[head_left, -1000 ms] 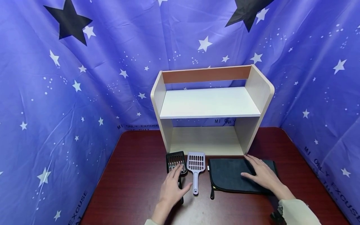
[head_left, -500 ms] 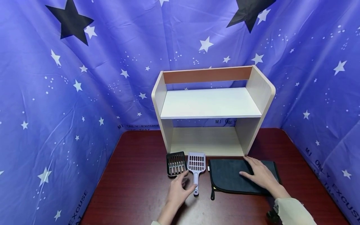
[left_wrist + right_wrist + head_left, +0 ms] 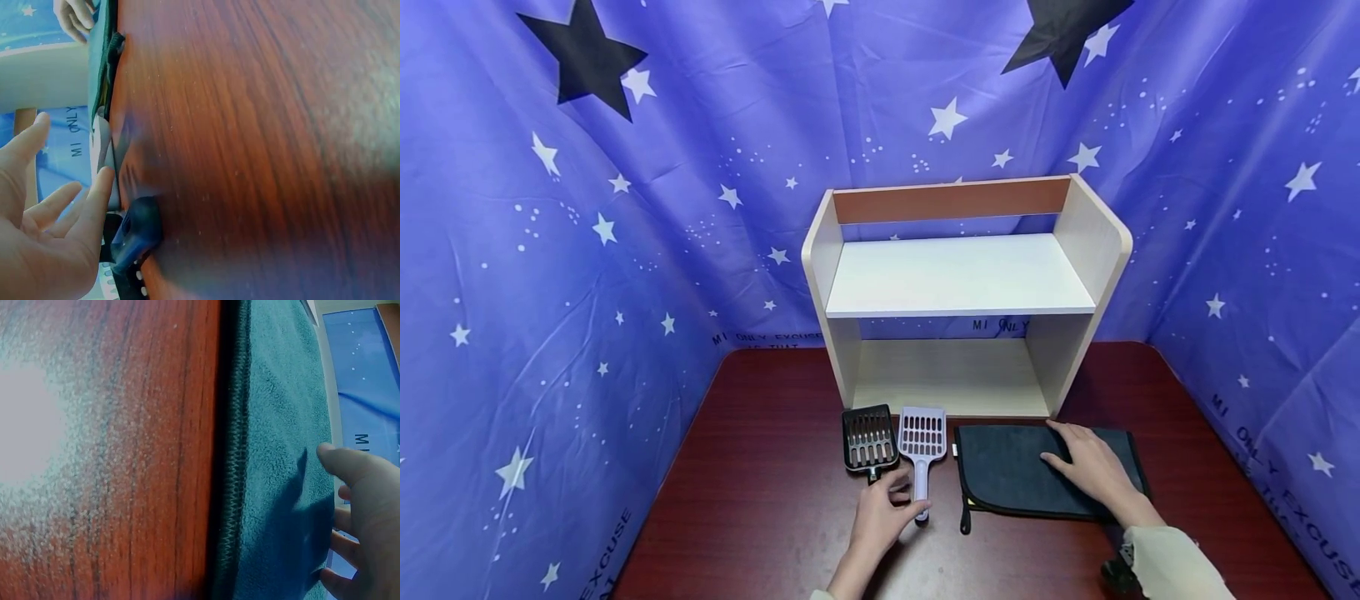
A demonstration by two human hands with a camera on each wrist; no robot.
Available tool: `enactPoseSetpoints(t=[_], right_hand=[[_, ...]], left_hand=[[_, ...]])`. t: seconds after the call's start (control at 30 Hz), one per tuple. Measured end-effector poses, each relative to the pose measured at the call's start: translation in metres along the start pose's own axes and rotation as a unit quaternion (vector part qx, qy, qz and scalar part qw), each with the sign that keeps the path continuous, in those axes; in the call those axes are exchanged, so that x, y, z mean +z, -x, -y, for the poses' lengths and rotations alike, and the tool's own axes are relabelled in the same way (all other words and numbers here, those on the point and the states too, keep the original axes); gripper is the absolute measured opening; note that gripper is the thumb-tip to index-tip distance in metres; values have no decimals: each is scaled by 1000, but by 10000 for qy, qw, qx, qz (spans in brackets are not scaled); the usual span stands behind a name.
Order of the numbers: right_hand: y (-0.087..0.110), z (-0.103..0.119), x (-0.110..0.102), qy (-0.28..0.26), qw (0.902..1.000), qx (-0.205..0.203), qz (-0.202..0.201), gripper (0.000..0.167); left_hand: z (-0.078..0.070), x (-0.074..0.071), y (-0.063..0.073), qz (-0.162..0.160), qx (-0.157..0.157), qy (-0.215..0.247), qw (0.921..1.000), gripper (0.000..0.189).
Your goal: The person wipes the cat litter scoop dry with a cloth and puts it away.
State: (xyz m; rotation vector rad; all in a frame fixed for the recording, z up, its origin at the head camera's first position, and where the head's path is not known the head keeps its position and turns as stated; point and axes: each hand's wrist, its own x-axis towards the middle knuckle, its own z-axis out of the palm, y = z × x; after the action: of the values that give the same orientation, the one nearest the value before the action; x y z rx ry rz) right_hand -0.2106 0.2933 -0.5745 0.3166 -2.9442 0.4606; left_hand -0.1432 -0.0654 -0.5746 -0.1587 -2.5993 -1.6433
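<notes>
A lavender litter scoop with a slotted head lies on the table, handle toward me. My left hand is at its handle, thumb and fingers parted on either side. In the left wrist view those fingers stand spread beside the pale scoop. Just left lies a black litter scoop, its handle mostly hidden by the left hand; the handle's end shows in the left wrist view. My right hand rests with relaxed fingers on a dark, flat fabric case. The right wrist view shows its stitched edge.
Behind the scoops and case stands a two-tier wooden shelf with a white upper board. A zipper pull hangs from the case's left corner. The dark red table is enclosed by blue star-patterned curtains.
My left hand has moved right and slightly toward me, from over the black scoop to the lavender scoop's handle. The right hand stays on the case almost unmoved.
</notes>
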Motion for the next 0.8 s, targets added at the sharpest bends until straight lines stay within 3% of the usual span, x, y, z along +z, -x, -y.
enactPoseSetpoints(t=[0.2, 0.43, 0.8], right_hand=[[-1, -1, 1, 35, 9999, 96, -138, 57], [-1, 2, -3, 95, 9995, 98, -280, 45], [0, 2, -10, -125, 9993, 118, -318, 16]], left_hand=[[2, 5, 0, -188, 460, -28, 9988, 54], [5, 10, -3, 28, -361, 261, 9990, 54], [8, 14, -2, 207, -675, 138, 9974, 37]])
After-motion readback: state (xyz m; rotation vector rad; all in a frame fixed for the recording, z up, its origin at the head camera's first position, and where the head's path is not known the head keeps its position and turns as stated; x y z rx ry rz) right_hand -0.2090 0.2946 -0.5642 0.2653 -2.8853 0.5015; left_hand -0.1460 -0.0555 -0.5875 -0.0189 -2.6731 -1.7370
